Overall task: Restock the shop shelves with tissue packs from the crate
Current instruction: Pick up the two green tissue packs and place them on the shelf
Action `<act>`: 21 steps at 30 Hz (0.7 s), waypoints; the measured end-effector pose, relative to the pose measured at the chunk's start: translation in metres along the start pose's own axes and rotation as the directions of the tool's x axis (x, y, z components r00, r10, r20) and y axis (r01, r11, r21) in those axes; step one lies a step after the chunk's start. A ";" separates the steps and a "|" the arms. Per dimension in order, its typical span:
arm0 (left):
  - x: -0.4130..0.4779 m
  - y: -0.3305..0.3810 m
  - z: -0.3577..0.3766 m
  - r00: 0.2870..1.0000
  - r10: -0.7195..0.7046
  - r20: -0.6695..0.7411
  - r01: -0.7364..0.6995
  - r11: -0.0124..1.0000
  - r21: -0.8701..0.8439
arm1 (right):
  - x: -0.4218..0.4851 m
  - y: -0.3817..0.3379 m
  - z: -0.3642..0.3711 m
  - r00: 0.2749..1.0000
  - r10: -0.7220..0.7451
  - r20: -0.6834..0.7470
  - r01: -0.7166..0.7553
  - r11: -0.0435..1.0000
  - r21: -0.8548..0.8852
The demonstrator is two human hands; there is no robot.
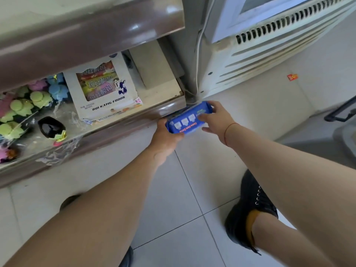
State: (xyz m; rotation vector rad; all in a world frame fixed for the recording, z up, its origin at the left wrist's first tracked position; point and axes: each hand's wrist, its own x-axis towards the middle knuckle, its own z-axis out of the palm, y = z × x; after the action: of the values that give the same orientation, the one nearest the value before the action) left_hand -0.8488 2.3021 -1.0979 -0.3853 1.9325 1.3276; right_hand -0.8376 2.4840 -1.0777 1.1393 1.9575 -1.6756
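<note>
Blue tissue pack point(189, 120) held level just under the shelf point(123, 122) rim, probably lined up to slide in; left hand point(165, 139) fingers clamped round its left end; right hand point(217, 120) fingers pinch the right end, steadying.

Blue tissue pack point(189, 120) with white squares; black shoe point(248, 211), yellow sock point(250, 226).

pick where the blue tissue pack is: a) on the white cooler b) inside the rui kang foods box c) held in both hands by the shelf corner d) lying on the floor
c: the left hand and the right hand both hold the blue tissue pack beside the shelf.
</note>
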 end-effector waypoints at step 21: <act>-0.211 0.057 -0.068 0.957 0.273 0.096 -0.250 0.947 -0.204 | -0.226 -0.057 -0.073 0.920 -0.315 0.233 0.242 0.925 0.293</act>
State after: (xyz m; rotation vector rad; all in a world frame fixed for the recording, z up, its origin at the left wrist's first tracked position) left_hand -0.7694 2.2316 -0.8956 -0.1348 1.8052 1.6759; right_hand -0.7192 2.4720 -0.8637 0.6697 1.8276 -2.1620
